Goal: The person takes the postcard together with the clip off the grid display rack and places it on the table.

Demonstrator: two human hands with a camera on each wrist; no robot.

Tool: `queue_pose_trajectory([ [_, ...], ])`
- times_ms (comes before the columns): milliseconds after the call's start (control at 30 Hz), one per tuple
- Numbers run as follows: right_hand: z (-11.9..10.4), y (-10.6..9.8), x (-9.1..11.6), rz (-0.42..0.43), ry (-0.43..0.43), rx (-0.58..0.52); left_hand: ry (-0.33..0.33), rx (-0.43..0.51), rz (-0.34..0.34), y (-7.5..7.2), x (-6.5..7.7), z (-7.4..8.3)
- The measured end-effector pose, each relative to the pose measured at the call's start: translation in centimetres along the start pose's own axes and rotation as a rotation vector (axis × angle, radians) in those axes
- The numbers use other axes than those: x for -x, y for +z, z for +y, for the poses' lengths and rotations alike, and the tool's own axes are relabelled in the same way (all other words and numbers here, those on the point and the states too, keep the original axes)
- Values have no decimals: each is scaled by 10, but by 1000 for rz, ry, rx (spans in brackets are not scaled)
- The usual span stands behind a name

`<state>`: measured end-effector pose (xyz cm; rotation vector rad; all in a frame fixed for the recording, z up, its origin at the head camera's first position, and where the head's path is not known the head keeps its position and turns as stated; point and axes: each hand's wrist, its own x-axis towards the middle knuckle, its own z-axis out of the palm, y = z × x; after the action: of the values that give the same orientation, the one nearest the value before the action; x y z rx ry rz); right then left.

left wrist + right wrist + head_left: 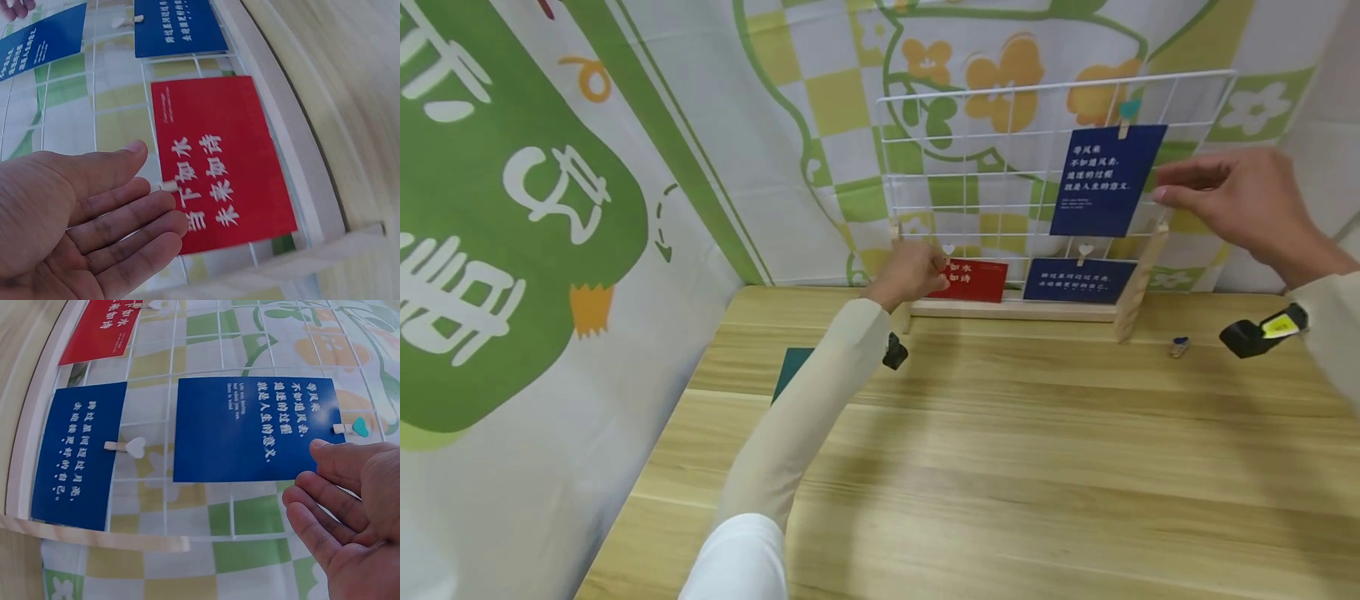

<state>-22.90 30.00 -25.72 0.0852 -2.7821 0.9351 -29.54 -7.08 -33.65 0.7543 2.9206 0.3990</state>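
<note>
Red card (244, 144) and upper blue card (215, 440) seem light, bendable — pinch their edges; left hand (907, 273), right hand (1251, 200) — thumbs apart from fingers.

A: ok so how are the arms sitting here?

B: Left arm (808, 417) is stretched way out front, left hand (906, 273) at the end of it. Palm's showing in the left wrist view, fingers loosely bent, thumb held off them.

A: and the other one?

B: Right hand (1255, 200) is up higher, tips pointing left. Thumb and index sit near each other with a little gap, other fingers softly bent.
</note>
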Motion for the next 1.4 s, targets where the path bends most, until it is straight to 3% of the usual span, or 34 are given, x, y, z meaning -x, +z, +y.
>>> queue_pose_trajectory([
  [300, -13, -5, -9, -13, 55, 15, 7, 31, 18, -7, -10, 21],
  [700, -26, -14, -16, 70, 43, -19, 39, 35, 3, -18, -28, 55],
  [1000, -45, -17, -22, 89, 34, -36, 32, 136, 14, -35, -37, 77],
  [1133, -49, -18, -25, 101, 2, -51, 20, 143, 6, -41, -41, 84],
  [1300, -52, -20, -29, 94, 23, -113, 46, 107, 38, -46, -46, 89],
  [1400, -55, -20, -30, 105, 30, -91, 67, 73, 56, -49, -50, 93],
])
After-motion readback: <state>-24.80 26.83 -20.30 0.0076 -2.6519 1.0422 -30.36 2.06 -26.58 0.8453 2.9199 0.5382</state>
